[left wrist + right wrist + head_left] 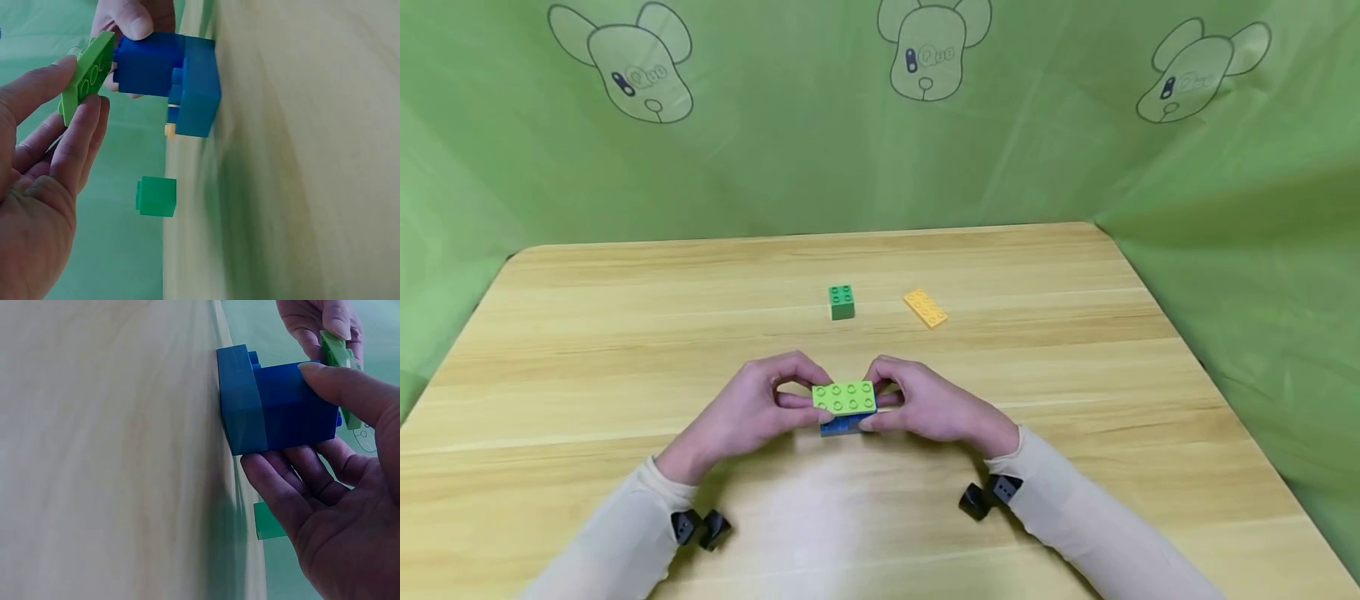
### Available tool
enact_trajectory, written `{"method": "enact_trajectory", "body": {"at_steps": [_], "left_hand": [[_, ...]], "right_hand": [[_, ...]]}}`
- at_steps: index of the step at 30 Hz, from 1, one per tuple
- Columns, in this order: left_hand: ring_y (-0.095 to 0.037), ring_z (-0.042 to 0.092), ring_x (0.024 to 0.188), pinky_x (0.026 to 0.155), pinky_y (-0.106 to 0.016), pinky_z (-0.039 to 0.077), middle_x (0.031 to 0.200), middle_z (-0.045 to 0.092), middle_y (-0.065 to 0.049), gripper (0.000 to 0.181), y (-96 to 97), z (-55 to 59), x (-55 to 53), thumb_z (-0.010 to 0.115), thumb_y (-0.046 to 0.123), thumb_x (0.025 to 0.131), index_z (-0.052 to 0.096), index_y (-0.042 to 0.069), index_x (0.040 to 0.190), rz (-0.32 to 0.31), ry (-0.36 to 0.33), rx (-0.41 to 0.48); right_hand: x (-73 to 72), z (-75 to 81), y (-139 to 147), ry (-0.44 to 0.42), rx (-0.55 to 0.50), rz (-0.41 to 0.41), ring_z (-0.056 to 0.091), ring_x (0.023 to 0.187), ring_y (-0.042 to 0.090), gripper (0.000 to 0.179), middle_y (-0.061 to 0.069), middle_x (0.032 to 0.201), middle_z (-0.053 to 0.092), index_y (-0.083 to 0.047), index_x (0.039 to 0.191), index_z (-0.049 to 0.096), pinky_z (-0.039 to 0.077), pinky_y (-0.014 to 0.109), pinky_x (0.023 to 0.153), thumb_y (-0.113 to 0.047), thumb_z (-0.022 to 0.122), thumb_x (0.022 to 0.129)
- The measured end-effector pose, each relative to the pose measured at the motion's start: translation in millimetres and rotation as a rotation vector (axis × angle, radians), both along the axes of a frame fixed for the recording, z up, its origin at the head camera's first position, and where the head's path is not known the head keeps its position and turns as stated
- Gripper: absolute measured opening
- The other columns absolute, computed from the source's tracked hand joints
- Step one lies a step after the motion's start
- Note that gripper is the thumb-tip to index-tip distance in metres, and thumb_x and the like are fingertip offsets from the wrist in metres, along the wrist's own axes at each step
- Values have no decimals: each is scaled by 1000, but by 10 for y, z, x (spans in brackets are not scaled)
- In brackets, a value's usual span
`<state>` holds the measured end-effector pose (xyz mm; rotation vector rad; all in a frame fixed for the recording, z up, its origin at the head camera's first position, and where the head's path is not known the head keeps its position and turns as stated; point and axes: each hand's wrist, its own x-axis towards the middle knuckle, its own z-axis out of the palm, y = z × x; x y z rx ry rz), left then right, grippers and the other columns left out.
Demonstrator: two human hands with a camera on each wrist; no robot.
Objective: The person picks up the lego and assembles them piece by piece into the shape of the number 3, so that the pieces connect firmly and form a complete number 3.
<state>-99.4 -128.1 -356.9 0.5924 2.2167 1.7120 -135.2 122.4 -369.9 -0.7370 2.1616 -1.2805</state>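
Observation:
My left hand (758, 406) pinches a flat lime-green toy brick (844, 398) between thumb and fingers. In the left wrist view that lime brick (87, 78) tilts beside the studs of a dark blue brick (150, 65). The blue brick sits on one end of a lighter blue brick (199, 87), whose other studs are bare. My right hand (934, 400) grips the dark blue brick (294, 406) with the thumb on one side and fingers on the other. From the head view, the lime brick hides most of the blue ones.
Farther back on the wooden table (625, 333) stands a green brick (842, 302) with studs up. To its right lies a flat yellow-orange brick (925, 308). A green curtain (805, 167) hangs behind the table.

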Motion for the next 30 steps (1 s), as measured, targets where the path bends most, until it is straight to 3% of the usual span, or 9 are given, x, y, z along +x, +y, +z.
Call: {"method": "enact_trajectory", "body": {"at_steps": [17, 30], "left_hand": [[-23, 70, 84, 70, -32, 59, 104, 63, -9, 28, 44, -87, 8, 81, -1, 79, 67, 1, 103, -11, 13, -6], [-26, 69, 88, 76, -27, 58, 101, 64, -8, 26, 63, -59, -19, 81, 1, 79, 70, 0, 103, -13, 71, -57]], "right_hand": [[2, -24, 8, -25, -22, 1, 65, 98, 19, 28, 8, 108, 60, -4, 102, 58, 55, 28, 84, -5, 79, 83], [3, -17, 15, 19, -14, 22, 63, 98, 18, 29, 6, 108, 59, -6, 101, 59, 56, 28, 83, -11, 81, 83]]}}
